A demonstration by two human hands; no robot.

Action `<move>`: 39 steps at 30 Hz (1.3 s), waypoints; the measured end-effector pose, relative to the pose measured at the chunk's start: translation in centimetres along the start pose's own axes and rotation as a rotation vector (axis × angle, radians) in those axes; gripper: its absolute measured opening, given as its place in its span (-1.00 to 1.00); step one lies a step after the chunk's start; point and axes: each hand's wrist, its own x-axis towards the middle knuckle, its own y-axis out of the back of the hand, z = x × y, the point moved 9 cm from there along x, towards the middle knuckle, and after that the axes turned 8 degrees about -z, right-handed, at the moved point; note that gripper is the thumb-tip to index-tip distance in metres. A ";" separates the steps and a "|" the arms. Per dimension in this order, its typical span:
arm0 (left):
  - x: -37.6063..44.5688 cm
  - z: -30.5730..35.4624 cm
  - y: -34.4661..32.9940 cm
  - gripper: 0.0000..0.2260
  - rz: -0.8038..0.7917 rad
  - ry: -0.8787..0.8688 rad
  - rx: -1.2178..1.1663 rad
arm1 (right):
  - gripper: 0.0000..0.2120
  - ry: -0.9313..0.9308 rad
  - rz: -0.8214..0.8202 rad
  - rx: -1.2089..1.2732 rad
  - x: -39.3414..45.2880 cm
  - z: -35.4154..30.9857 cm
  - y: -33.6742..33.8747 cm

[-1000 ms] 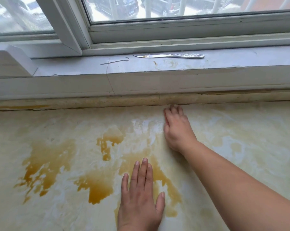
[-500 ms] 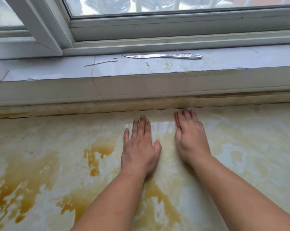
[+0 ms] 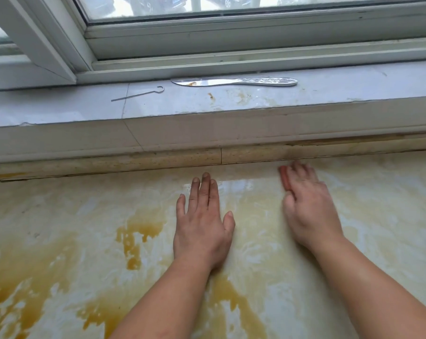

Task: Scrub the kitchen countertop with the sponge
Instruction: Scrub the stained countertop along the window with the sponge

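While the left hand (image 3: 202,226) lies flat, fingers straight, on the glossy, amber-stained countertop (image 3: 60,241), the blurred right hand (image 3: 307,209) presses a thin reddish sponge (image 3: 284,178) near the back edge.

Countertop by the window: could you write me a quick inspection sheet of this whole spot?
Surface: countertop pale, wet-looking, with brown stains at left and front.
Job's things: reddish sponge mostly hidden under the right hand.
Clutter: metal knife and wire hook lying on the windowsill.
Hands: left hand flat on the countertop; right hand blurred, presses the sponge.
Cables: nothing seen.
Surroundings: window; parked cars outside.
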 end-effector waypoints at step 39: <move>-14.5 -2.4 -5.7 -0.32 -0.085 -0.080 0.056 | -0.35 0.170 -0.290 -0.072 -21.4 -9.7 -11.0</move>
